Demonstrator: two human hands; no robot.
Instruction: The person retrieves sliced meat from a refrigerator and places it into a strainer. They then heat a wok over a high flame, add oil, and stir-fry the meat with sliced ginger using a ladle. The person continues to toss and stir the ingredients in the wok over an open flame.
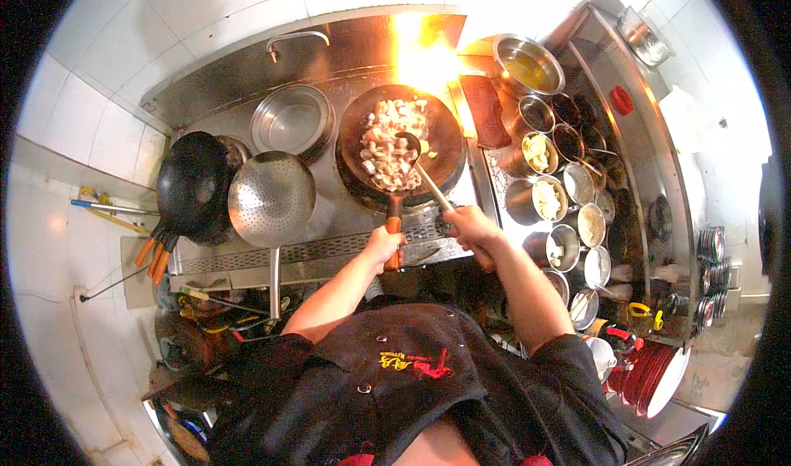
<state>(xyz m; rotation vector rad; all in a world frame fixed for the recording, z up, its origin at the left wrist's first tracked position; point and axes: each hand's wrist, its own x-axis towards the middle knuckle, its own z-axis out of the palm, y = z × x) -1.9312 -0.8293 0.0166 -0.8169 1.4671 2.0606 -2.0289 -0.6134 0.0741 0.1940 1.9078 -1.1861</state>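
Observation:
My left hand [385,247] is closed around the wooden handle of a wok [446,129], which rests over a burner. Pale chopped pieces of food, perhaps meat, [390,168] lie in a heap across the wok's middle. In my right hand [473,230] is the long handle of a cooking ladle [437,193]. The ladle's dark bowl sits among the food, slightly right of its centre. Bright flame [427,58] flares behind the wok's far rim.
Left of the wok stand a metal pot [290,120], a perforated strainer [272,200] and stacked black woks [193,178]. Several metal containers of ingredients [547,198] line the right side, below a large bowl of yellowish liquid [532,70]. A faucet [299,36] juts from the back panel.

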